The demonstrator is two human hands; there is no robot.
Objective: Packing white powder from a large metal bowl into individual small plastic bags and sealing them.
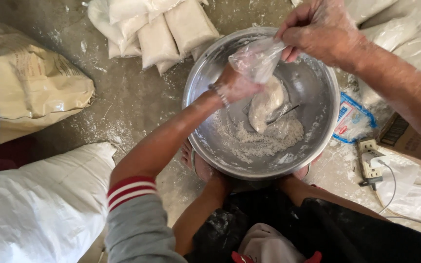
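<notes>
Head view, looking straight down: the left hand (237, 85) grips one side of a clear plastic bag (264, 83), fingers closed on its rim, while the right hand (317, 31) pinches the other side shut-tight. The bag hangs partly filled with white grain over a steel bowl (317, 141) on the floor (132, 97). Filled bags (157, 34) lie just beyond, sacks (40, 204) to the left.

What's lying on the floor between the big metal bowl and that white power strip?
In the head view, a crumpled blue-and-white packet lies on the dusty floor between the metal bowl and the power strip.
</notes>
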